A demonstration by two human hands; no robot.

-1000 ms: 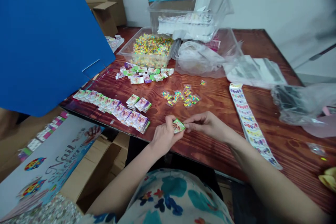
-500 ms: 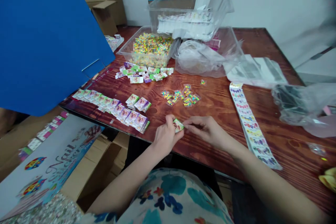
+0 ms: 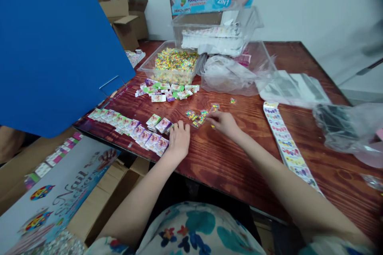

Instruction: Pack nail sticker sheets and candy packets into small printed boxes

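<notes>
My left hand [image 3: 178,141] is curled over the right end of the small printed boxes, its fingers closed against the side of a short purple-and-green box stack [image 3: 163,125]. Its fingertips are partly hidden. A row of overlapping small boxes [image 3: 131,126] runs leftward beside it, with another short stack [image 3: 153,120] just above. My right hand [image 3: 224,124] pinches among small clear packets of coloured candy [image 3: 197,118]; the packet at its fingertips is mostly covered. One more candy packet [image 3: 232,101] lies apart, farther back.
Loose boxes [image 3: 167,91] lie before a clear bin of candy packets [image 3: 176,61]. Beside it stand bins with plastic bags [image 3: 221,67] and sticker sheets [image 3: 212,40]. A sticker strip [image 3: 281,135] lies at right. A blue panel [image 3: 60,48] blocks the left side.
My left hand has moved left to the box stacks, and the small box it held up is no longer seen in it. My right hand has moved forward onto the candy packets. The view has shifted slightly.
</notes>
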